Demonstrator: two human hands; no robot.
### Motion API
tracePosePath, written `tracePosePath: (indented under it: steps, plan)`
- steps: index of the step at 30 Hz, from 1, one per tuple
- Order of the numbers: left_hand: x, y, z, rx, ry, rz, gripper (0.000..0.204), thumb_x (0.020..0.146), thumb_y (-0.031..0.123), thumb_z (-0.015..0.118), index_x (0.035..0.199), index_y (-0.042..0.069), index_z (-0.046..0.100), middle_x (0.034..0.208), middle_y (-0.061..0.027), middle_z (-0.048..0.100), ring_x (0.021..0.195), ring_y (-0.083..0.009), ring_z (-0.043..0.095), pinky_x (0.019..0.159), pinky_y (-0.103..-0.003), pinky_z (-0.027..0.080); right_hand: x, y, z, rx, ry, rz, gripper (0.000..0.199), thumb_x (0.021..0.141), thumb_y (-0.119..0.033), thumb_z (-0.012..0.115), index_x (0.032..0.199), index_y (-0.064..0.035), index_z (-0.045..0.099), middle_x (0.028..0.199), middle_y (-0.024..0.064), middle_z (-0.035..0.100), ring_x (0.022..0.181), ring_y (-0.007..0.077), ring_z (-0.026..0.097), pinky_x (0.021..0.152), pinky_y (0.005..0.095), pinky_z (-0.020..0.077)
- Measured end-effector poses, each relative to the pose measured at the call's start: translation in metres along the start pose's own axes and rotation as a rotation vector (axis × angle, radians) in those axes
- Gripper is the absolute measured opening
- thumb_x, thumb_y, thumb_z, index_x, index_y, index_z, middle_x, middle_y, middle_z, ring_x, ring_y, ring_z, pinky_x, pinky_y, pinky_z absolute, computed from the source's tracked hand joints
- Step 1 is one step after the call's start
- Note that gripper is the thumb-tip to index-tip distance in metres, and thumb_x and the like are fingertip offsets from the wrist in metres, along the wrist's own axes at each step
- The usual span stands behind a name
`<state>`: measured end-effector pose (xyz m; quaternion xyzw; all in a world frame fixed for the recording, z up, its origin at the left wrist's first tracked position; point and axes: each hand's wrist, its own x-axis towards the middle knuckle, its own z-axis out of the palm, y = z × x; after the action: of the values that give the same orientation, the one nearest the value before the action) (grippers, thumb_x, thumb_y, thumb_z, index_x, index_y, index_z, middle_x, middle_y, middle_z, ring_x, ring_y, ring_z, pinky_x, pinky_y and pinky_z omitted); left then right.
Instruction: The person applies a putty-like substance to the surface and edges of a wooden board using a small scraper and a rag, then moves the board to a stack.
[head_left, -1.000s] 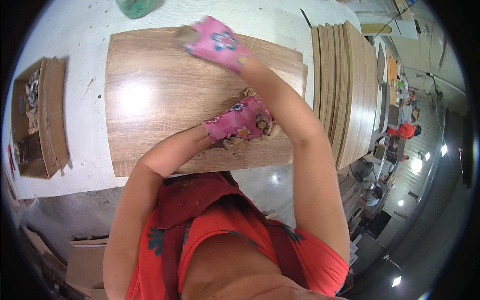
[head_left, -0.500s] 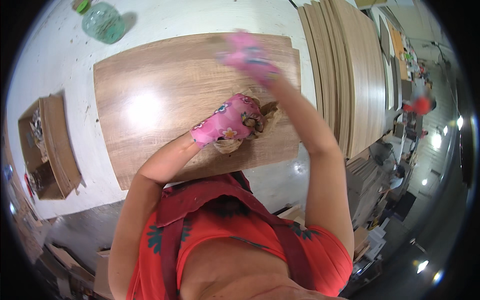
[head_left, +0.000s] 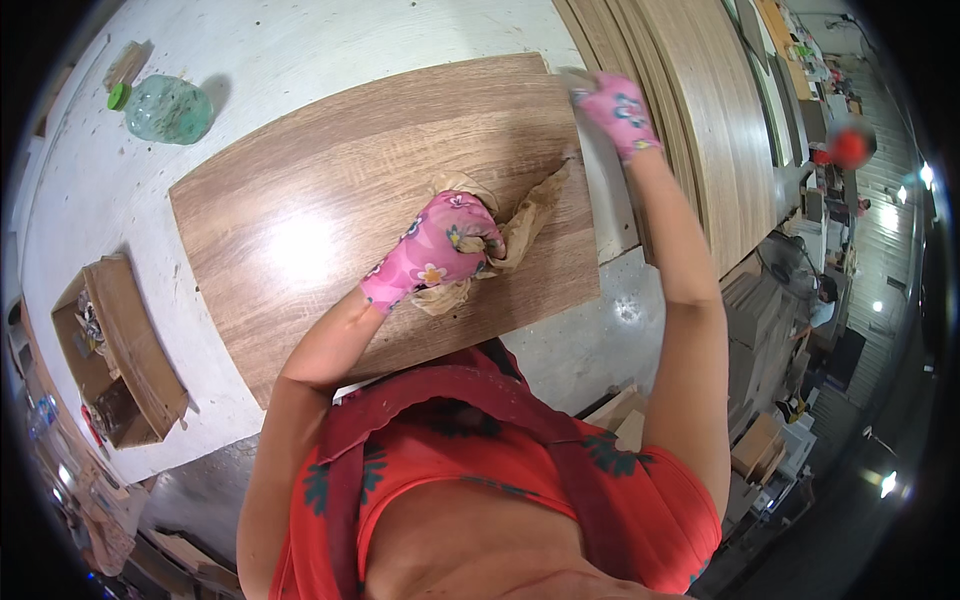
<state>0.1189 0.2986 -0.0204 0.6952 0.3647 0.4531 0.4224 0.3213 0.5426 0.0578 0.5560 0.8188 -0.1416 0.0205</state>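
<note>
Head view: left hand clutching rag, right hand with grip unclear, 1 green bottle on tabletop.

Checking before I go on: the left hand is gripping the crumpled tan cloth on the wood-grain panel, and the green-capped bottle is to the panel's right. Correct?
Not quite: the head view shows the green-capped bottle to the panel's left. The left hand is indeed gripping the crumpled tan cloth on the wood-grain panel.

On the tabletop, the board carries a cloth, with a box left, bottle behind-left, and stacked panels right.
</note>
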Motion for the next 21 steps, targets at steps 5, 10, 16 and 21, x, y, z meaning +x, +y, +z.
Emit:
tracePosePath:
  steps: [5,10,16,21]
  plan:
    - [0.002,0.012,0.000,-0.085,0.109,0.039,0.020,0.060,0.012,0.073,0.080,0.012,0.072,0.081,-0.0041,0.067,0.083,-0.0249,0.062,0.080,-0.038,0.048,0.008,0.026,0.011,-0.024,0.325,-0.015,0.053,0.079,-0.037,0.065,0.118,-0.0010,0.064,0.113,0.0297,0.061,0.106,0.0422,0.059,0.094,0.0429,0.0477]
    - [-0.002,0.011,0.005,-0.171,0.171,-0.091,0.023,0.058,0.012,0.071,0.081,0.008,0.072,0.082,-0.0088,0.067,0.082,-0.0293,0.062,0.078,-0.039,0.049,0.002,-0.066,0.044,-0.118,0.150,-0.239,0.059,0.082,-0.039,0.065,0.128,-0.0027,0.058,0.121,0.0279,0.059,0.108,0.0397,0.060,0.095,0.0412,0.0491]
    - [-0.005,0.006,0.014,-0.134,0.192,-0.062,0.026,0.061,0.008,0.072,0.087,0.003,0.071,0.090,-0.0134,0.069,0.084,-0.0289,0.065,0.074,-0.038,0.051,-0.021,-0.250,0.070,-0.098,-0.193,-0.559,0.058,0.089,-0.039,0.061,0.132,0.0005,0.053,0.125,0.0234,0.058,0.110,0.0292,0.062,0.100,0.0368,0.0490]
    - [-0.016,0.002,0.014,-0.144,0.183,-0.077,0.031,0.063,0.009,0.071,0.093,0.006,0.070,0.095,-0.0124,0.067,0.091,-0.0285,0.062,0.081,-0.038,0.048,-0.027,-0.414,0.118,0.178,-0.353,-1.069,0.034,0.093,-0.033,0.052,0.091,-0.0028,0.066,0.079,0.0138,0.066,0.072,0.0235,0.065,0.083,0.0341,0.0570]
